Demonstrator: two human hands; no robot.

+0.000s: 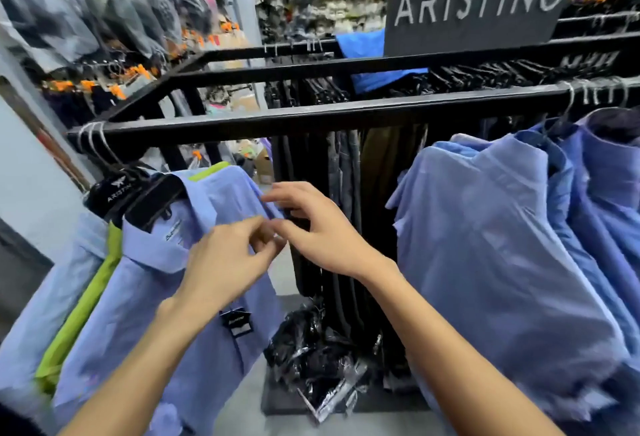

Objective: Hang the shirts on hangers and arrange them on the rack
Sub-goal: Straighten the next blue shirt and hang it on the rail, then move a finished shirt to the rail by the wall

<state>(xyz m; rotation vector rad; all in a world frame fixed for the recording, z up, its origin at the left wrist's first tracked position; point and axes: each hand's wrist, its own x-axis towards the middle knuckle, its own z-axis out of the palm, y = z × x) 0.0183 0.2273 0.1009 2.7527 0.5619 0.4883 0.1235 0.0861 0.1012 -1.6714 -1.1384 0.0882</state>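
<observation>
A light-blue shirt (166, 283), already hung on a black hanger (152, 200) at the rack's (311, 117) left end, is pinched at its front edge by the left hand (228, 259) and right hand (311, 227). Fastening or straightening is judged under way; sliding it toward the hung shirts (502, 245) would follow.
</observation>
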